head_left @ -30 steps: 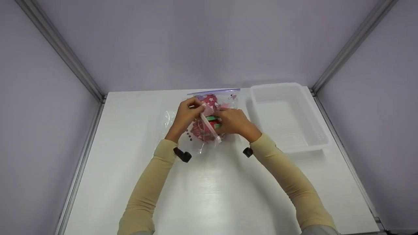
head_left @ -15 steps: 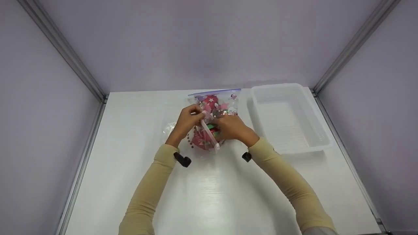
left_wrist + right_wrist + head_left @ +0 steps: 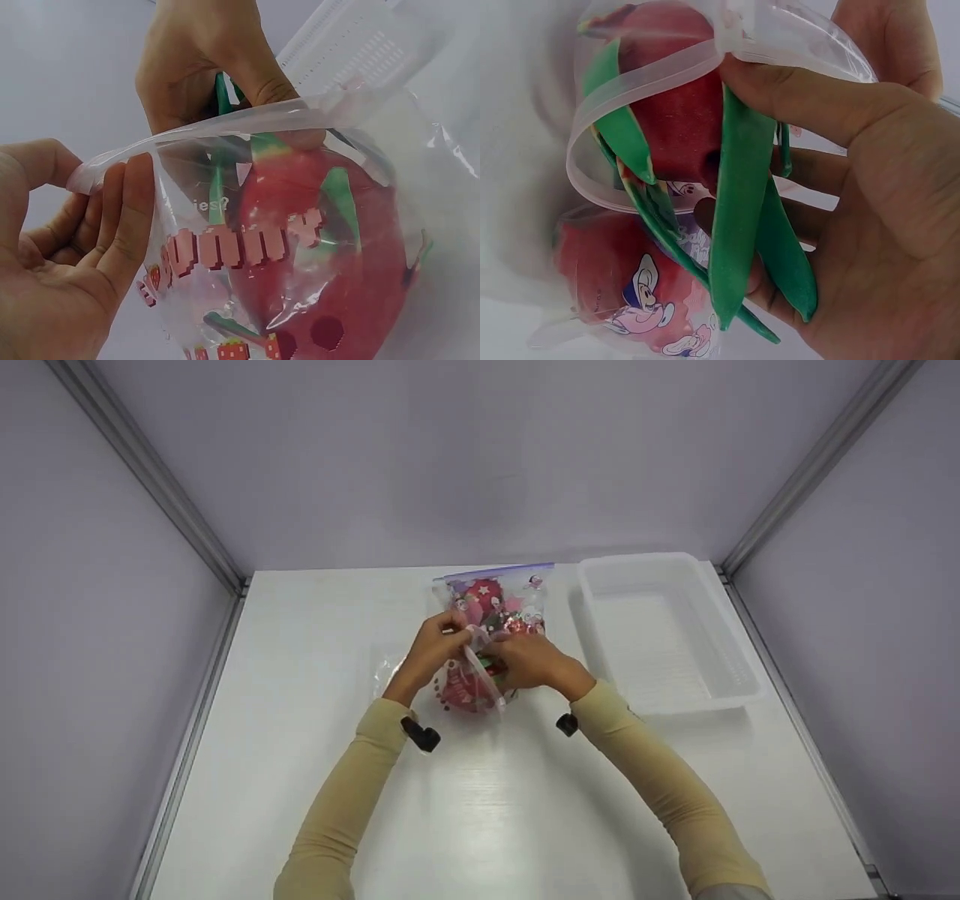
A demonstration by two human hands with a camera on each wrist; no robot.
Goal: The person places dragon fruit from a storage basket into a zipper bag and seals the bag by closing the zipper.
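Observation:
A clear zip bag [image 3: 469, 690] [image 3: 247, 247] printed with red strawberries lies on the white table, holding a red fruit [image 3: 315, 232] [image 3: 679, 112]. My left hand [image 3: 435, 641] [image 3: 82, 232] pinches one end of the bag's open rim. My right hand [image 3: 525, 660] [image 3: 870, 187] holds green pea pods [image 3: 742, 202] at the bag's mouth, thumb on the rim, the pods partly inside. Behind it lies a second printed bag [image 3: 499, 596] with a blue zip strip and red contents.
A white plastic basket [image 3: 739, 660] stands to the right of the bags. Another clear bag [image 3: 386, 664] lies flat left of my left hand. Grey walls close the table on three sides.
Both hands have drawn slightly toward me with the bag. The bag's rim has been pulled wider open and the pods sit deeper in its mouth.

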